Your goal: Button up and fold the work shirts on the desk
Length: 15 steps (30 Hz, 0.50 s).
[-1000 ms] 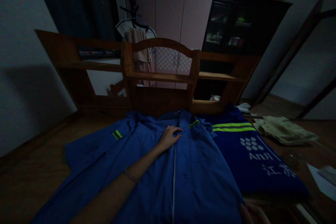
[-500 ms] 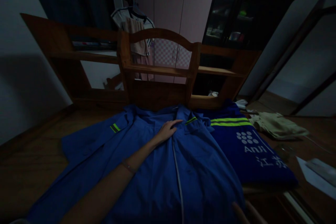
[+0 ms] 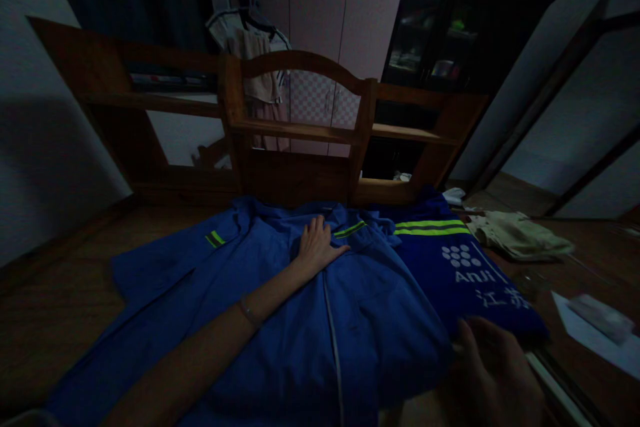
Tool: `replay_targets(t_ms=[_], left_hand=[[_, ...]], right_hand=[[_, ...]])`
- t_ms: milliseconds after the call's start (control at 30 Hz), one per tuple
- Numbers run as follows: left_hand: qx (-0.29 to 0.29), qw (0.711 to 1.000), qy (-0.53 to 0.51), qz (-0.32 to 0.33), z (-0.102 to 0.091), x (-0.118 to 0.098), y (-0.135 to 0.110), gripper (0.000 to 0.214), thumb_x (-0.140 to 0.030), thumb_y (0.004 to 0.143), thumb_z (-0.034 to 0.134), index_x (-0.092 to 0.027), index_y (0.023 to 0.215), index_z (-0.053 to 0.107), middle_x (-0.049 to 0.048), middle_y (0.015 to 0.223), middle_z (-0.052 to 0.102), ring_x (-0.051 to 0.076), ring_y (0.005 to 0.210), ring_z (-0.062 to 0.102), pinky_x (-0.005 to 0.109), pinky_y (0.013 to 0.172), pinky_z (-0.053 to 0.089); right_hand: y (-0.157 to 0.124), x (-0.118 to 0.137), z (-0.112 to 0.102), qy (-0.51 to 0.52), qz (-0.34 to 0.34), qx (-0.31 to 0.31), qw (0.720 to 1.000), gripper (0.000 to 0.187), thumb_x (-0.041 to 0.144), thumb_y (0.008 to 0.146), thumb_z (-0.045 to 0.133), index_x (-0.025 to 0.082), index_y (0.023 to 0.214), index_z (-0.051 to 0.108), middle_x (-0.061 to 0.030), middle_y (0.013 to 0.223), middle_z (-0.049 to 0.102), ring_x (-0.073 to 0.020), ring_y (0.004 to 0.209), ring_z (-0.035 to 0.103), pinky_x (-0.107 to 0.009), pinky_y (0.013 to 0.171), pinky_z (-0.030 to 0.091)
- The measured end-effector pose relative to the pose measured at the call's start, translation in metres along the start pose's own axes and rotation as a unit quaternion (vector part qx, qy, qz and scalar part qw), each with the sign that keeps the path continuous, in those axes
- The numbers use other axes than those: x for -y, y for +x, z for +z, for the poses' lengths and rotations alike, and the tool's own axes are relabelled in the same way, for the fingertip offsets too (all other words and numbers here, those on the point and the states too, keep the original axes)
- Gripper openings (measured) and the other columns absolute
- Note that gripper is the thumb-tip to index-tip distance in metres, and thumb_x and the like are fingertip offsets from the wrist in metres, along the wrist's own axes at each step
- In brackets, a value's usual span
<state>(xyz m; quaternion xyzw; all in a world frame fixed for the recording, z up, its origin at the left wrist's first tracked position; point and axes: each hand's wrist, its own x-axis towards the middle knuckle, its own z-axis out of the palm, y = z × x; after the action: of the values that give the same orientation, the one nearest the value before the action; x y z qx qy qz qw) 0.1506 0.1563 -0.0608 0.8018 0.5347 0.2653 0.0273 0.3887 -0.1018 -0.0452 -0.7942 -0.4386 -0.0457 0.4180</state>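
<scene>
A blue work jacket (image 3: 280,320) with yellow-green reflective strips lies spread out in front of me, its collar toward the wooden headboard. My left hand (image 3: 317,247) rests flat on its upper front near the collar, fingers spread and thumb pointing right. At the lower right, my right hand (image 3: 505,373) hovers just beyond the jacket's side edge, thumb apart from bent fingers, with nothing visible between them; it is dim and somewhat blurred. Beside the jacket lies a folded dark blue garment (image 3: 425,260) with two reflective bands and white lettering.
A wooden headboard (image 3: 295,177) with shelves stands across the far side. Right of the garments are a pale green folded cloth (image 3: 515,233) and a white sheet (image 3: 600,333) with a plastic packet on it. Behind stand a clothes rack and a dark cabinet (image 3: 450,33).
My left hand has turned so its fingers point away toward the collar. My right hand has risen into view from the bottom edge, moving right and away from the jacket.
</scene>
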Motion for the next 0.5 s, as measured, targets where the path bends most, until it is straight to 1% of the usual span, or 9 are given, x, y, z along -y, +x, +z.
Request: replay_targets(t_ms=[67, 133, 200, 233, 267, 300, 367, 433, 500], left_hand=[[0.031, 0.998, 0.002, -0.054, 0.001, -0.006, 0.006, 0.065, -0.06, 0.072, 0.059, -0.011, 0.113, 0.056, 0.0192, 0.135, 0.04, 0.036, 0.129, 0.03, 0.045, 0.105, 0.031], [0.063, 0.994, -0.015, -0.09, 0.003, -0.01, 0.015, 0.057, -0.046, 0.07, 0.063, -0.008, 0.112, 0.056, 0.0215, 0.13, 0.045, 0.037, 0.126, 0.037, 0.044, 0.1, 0.036], [0.085, 0.99, -0.042, -0.102, 0.004, -0.009, 0.024, 0.053, -0.03, 0.064, 0.067, -0.006, 0.11, 0.057, 0.0235, 0.122, 0.051, 0.038, 0.117, 0.047, 0.043, 0.092, 0.042], [0.093, 0.988, -0.06, -0.105, 0.004, -0.006, 0.028, 0.052, -0.024, 0.062, 0.067, -0.006, 0.109, 0.057, 0.0236, 0.118, 0.054, 0.037, 0.112, 0.052, 0.041, 0.089, 0.044], [0.098, 0.986, -0.08, -0.106, 0.004, -0.001, 0.031, 0.051, -0.02, 0.061, 0.066, -0.006, 0.109, 0.057, 0.0229, 0.115, 0.056, 0.035, 0.107, 0.055, 0.04, 0.087, 0.045], [0.097, 0.984, -0.104, -0.105, 0.003, 0.006, 0.034, 0.05, -0.016, 0.061, 0.064, -0.008, 0.11, 0.056, 0.0212, 0.113, 0.059, 0.033, 0.105, 0.058, 0.038, 0.086, 0.046], [0.085, 0.979, -0.157, -0.099, 0.001, 0.024, 0.038, 0.05, -0.012, 0.065, 0.059, -0.012, 0.115, 0.054, 0.015, 0.109, 0.063, 0.027, 0.102, 0.061, 0.033, 0.087, 0.046], [0.065, 0.97, -0.212, -0.1, 0.0, 0.045, 0.039, 0.053, -0.01, 0.069, 0.054, -0.016, 0.122, 0.051, 0.0094, 0.106, 0.066, 0.021, 0.1, 0.062, 0.03, 0.088, 0.046], [0.043, 0.958, -0.263, -0.108, 0.002, 0.065, 0.039, 0.049, -0.011, 0.073, 0.05, -0.015, 0.122, 0.052, 0.0081, 0.103, 0.068, 0.02, 0.099, 0.063, 0.03, 0.087, 0.047]], right_hand=[[0.034, 0.019, 0.01, 0.022, -0.06, 0.06, 0.996, 0.038, 0.055, 0.086, 0.051, 0.023, 0.103, 0.061, -0.0066, 0.105, 0.065, -0.0243, 0.093, 0.062, -0.034, 0.08, 0.048], [0.069, 0.037, 0.029, 0.041, -0.095, 0.14, 0.985, 0.039, 0.055, 0.085, 0.053, 0.021, 0.101, 0.063, -0.0071, 0.103, 0.066, -0.0234, 0.092, 0.062, -0.032, 0.078, 0.047], [0.099, 0.05, 0.053, 0.069, -0.093, 0.242, 0.963, 0.041, 0.055, 0.082, 0.057, 0.019, 0.1, 0.066, -0.0074, 0.099, 0.067, -0.0231, 0.09, 0.062, -0.031, 0.077, 0.047], [0.111, 0.054, 0.066, 0.092, -0.076, 0.301, 0.946, 0.041, 0.054, 0.079, 0.06, 0.018, 0.097, 0.068, -0.0069, 0.093, 0.068, -0.0228, 0.087, 0.062, -0.03, 0.074, 0.047], [0.121, 0.056, 0.077, 0.112, -0.055, 0.352, 0.928, 0.04, 0.053, 0.075, 0.065, 0.016, 0.088, 0.069, -0.0059, 0.084, 0.068, -0.0224, 0.08, 0.062, -0.029, 0.07, 0.047], [0.128, 0.058, 0.087, 0.124, -0.044, 0.38, 0.916, 0.038, 0.053, 0.072, 0.067, 0.015, 0.08, 0.069, -0.0045, 0.075, 0.067, -0.0216, 0.074, 0.062, -0.028, 0.065, 0.046], [0.137, 0.059, 0.101, 0.153, -0.025, 0.416, 0.896, 0.035, 0.049, 0.068, 0.071, 0.014, 0.073, 0.069, -0.0023, 0.067, 0.065, -0.0202, 0.066, 0.062, -0.027, 0.059, 0.047], [0.141, 0.06, 0.105, 0.188, -0.01, 0.428, 0.884, 0.034, 0.045, 0.067, 0.072, 0.014, 0.08, 0.069, -0.0018, 0.071, 0.067, -0.0199, 0.065, 0.063, -0.027, 0.059, 0.049], [0.141, 0.061, 0.105, 0.224, 0.006, 0.423, 0.878, 0.039, 0.043, 0.071, 0.069, 0.016, 0.099, 0.068, -0.0021, 0.082, 0.07, -0.0201, 0.071, 0.065, -0.028, 0.064, 0.052]])
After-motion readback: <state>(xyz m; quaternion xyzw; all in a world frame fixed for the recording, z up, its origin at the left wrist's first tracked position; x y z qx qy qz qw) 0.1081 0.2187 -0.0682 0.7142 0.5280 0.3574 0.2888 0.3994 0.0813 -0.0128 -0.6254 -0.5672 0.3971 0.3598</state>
